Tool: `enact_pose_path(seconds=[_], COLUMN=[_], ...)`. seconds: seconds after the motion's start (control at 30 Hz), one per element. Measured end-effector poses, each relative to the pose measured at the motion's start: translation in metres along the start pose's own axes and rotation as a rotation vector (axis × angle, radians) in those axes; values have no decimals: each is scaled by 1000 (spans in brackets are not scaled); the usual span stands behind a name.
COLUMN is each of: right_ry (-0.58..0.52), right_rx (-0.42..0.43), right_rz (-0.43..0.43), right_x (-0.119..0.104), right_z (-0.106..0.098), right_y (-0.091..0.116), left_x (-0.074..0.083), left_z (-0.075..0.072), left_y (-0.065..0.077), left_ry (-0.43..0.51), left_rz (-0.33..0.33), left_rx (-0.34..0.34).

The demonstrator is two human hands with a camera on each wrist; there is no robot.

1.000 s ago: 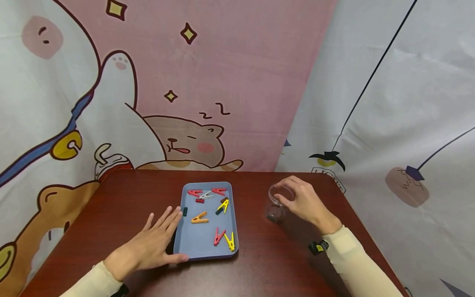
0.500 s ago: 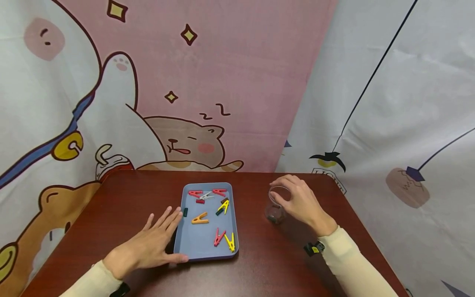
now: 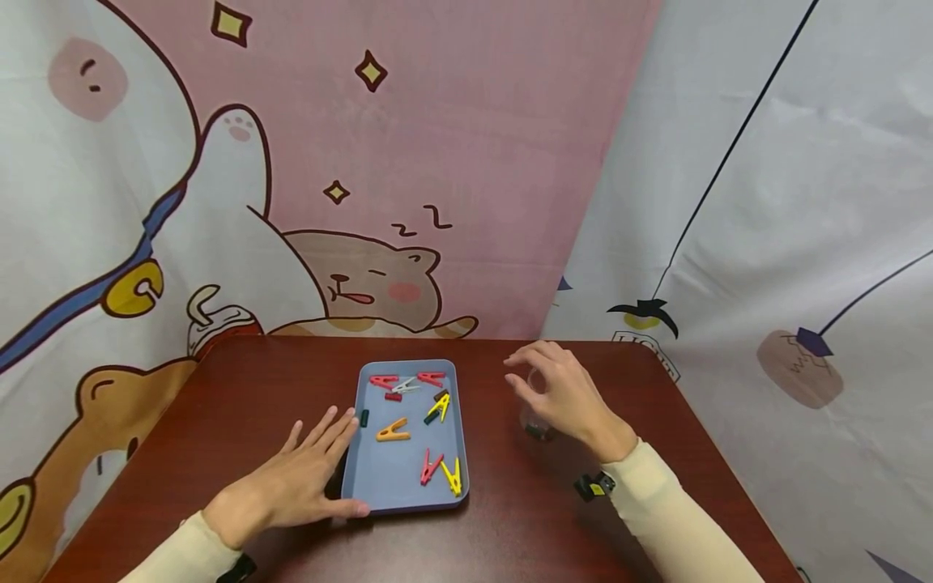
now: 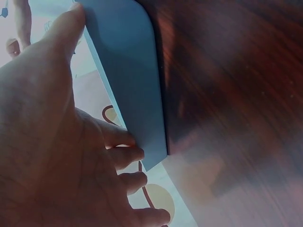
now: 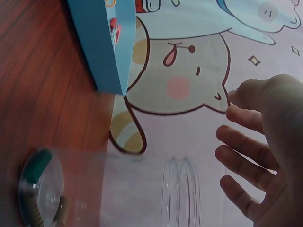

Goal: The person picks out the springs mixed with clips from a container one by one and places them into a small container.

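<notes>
My left hand (image 3: 287,486) rests against the near-left side of a blue-grey tray (image 3: 397,494), fingers straight and spread; in the left wrist view its fingertips touch the rim. Inside the tray lie red clothespins (image 3: 430,467), yellow clothespins (image 3: 453,478), an orange clothespin (image 3: 394,431) and a white one, with small dark green (image 3: 364,419), red and brown cylinders. Just above a clear jar (image 5: 182,198) hovers my right hand (image 3: 564,397), fingers loosely bent and holding nothing. At the jar's bottom sit a green cylinder (image 5: 38,165) and brownish pieces. The hand partly hides the jar in the head view.
A dark reddish-brown table (image 3: 503,534) carries the tray and the jar. Behind it hangs a cartoon-printed cloth (image 3: 481,162), with another pale cloth along the right side.
My right hand has moved left from the jar's right side to over its mouth. The left hand, the tray and its contents have stayed in place.
</notes>
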State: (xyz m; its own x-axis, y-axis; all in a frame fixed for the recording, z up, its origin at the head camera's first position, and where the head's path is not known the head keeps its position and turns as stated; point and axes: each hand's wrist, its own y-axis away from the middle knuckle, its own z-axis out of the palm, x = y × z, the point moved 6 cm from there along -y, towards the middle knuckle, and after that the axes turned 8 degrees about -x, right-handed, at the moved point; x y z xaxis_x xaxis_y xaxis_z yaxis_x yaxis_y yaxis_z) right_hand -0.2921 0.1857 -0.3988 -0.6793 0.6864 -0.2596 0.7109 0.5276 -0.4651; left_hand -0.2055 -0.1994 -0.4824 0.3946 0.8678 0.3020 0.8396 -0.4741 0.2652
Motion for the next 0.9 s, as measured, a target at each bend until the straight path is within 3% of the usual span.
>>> enact_pose_path(seconds=[0.37, 0.9], right_ry=[-35, -27], right_rx=[-31, -199], right_rz=[-112, -72], right_x=[-30, -62], right_z=[19, 56], right_y=[-23, -54], left_x=[0, 1], left_z=[0, 1], left_y=[1, 2], left_ry=[-4, -5], left_rz=[2, 3], left_rx=[3, 8])
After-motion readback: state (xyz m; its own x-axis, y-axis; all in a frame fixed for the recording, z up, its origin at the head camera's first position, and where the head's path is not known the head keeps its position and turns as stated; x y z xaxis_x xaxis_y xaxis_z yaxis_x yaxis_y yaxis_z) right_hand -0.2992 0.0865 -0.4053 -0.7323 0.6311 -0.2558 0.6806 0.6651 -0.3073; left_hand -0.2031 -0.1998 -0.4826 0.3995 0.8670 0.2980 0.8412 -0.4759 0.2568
